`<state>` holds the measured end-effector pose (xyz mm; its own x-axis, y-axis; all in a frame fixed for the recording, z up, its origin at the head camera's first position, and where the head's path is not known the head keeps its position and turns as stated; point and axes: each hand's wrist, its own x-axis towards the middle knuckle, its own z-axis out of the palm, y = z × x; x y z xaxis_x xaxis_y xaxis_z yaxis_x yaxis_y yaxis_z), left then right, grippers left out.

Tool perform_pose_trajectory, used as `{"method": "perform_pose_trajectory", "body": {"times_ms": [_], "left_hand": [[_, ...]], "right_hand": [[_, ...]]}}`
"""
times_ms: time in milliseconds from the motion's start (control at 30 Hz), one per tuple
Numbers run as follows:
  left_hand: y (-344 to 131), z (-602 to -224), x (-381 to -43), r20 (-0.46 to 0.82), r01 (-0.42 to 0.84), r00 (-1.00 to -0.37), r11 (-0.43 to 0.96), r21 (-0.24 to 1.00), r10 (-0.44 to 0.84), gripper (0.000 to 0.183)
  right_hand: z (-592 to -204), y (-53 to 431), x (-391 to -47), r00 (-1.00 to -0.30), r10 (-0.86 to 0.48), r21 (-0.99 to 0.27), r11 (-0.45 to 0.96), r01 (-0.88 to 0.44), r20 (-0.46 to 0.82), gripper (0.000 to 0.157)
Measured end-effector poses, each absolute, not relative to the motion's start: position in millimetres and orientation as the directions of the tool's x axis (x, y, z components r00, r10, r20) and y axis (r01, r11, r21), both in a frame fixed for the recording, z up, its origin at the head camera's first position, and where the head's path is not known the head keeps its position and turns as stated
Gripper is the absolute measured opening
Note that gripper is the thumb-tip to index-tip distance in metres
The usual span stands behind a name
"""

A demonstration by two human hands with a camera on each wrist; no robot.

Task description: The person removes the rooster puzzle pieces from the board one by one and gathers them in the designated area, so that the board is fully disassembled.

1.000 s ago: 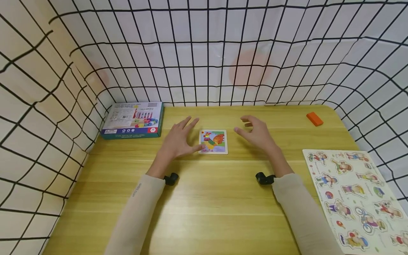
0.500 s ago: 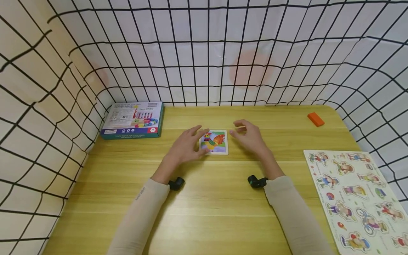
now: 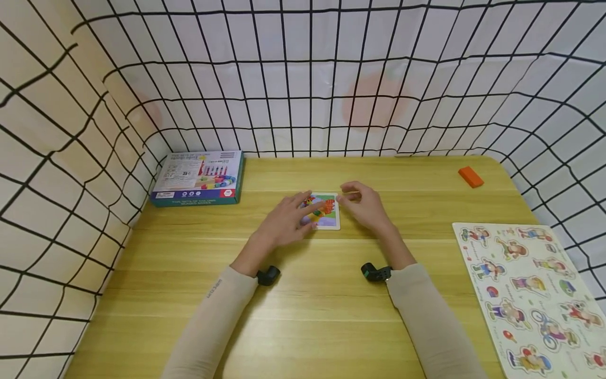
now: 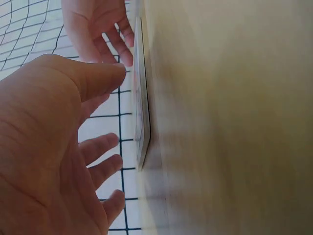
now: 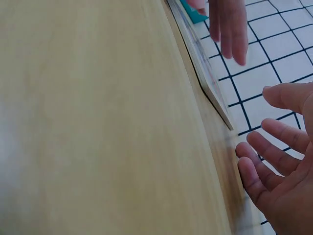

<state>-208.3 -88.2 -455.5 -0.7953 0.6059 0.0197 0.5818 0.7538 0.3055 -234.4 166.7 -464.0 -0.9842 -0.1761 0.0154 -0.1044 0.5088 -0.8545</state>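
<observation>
A small square board with a colourful rooster picture (image 3: 330,219) lies flat on the wooden table. My left hand (image 3: 285,222) hovers over its left side, fingers spread, covering part of the rooster. From the left wrist view, the thumb and fingers of this hand (image 4: 54,137) stand a little above the board's edge (image 4: 142,103), holding nothing. My right hand (image 3: 368,208) is beside the right edge, its fingers loosely bent and its fingertips near the upper right corner. The right wrist view shows that hand (image 5: 288,156) with nothing between thumb and fingers, close to the board's corner (image 5: 210,88).
A flat toy box (image 3: 196,178) sits at the back left of the table (image 3: 322,305). At the back right lies an orange block (image 3: 471,177). A large board with cartoon figures (image 3: 530,295) fills the right side. White cloth with a black grid (image 3: 293,79) encloses the table.
Both hands have moved inward toward the rooster board. The left now overlaps its left part, and the right has come up to its right edge. The board stays nearly in place.
</observation>
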Motion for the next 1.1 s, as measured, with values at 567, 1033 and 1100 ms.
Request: {"method": "perform_pose_trajectory", "body": {"times_ms": [567, 1033, 1100], "left_hand": [[-75.8, -456.9, -204.7, -0.135, 0.609, -0.743, 0.746, 0.27, 0.656, 0.052], [-75.0, -457.0, -199.1, -0.095, 0.592, -0.75, 0.729, 0.343, 0.655, 0.051], [-74.8, -456.2, -198.6, -0.095, 0.59, -0.748, 0.724, 0.356, 0.657, 0.052]], "right_hand": [[-471.5, 159.8, -236.4, -0.973, -0.232, -0.802, 0.579, -0.148, 0.011, 0.039], [-474.9, 152.3, -233.5, -0.979, -0.202, -0.794, 0.593, -0.137, 0.018, 0.037], [-475.8, 151.2, -233.5, -0.98, -0.199, -0.791, 0.597, -0.137, 0.019, 0.037]]}}
